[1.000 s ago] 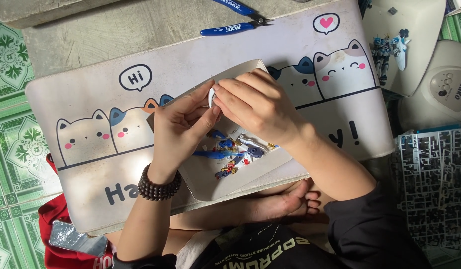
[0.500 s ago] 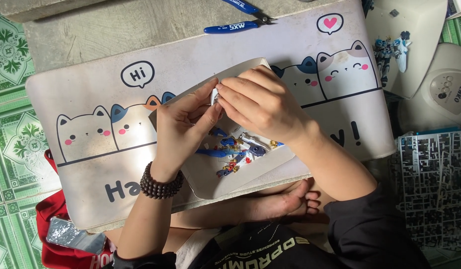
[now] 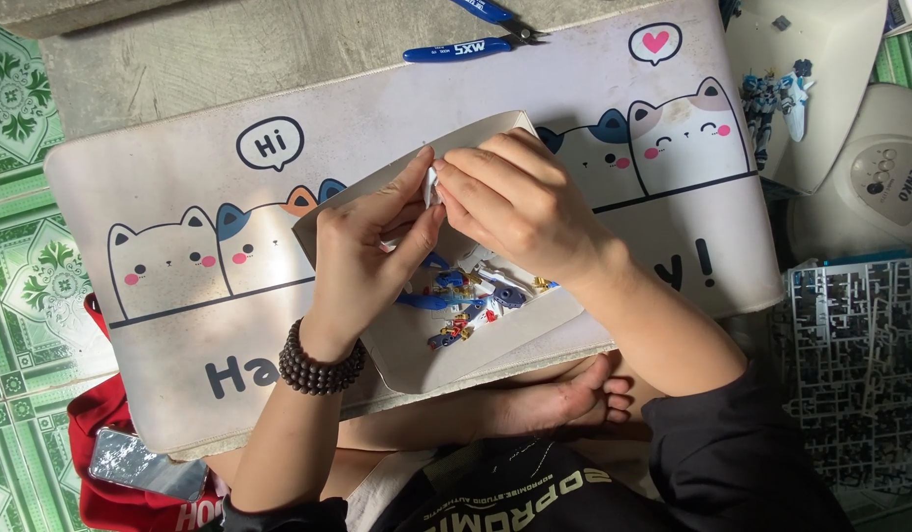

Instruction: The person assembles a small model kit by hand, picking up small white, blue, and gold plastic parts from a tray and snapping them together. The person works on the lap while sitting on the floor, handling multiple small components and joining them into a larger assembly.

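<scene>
While my bare foot rests tucked under the near edge of the table, my left hand, with a dark bead bracelet at the wrist, pinches one side of a small white piece between thumb and fingertips. My right hand meets it from the other side, fingers closed on the same piece, so both hands hold it together just above a pale cardboard tray. Under my hands, inside that tray, lies a little heap of blue, red, white and yellow model parts. That tray sits tilted on a large desk mat printed with cartoon cats, which covers most of the table. To my left, down on the green patterned floor, a phone lies on red cloth. To my right a grey frame of model parts lies beside the mat. Farther off, blue-handled cutters lie past the mat's far edge, and a small blue and white robot figure stands on a pale board at the far right.
</scene>
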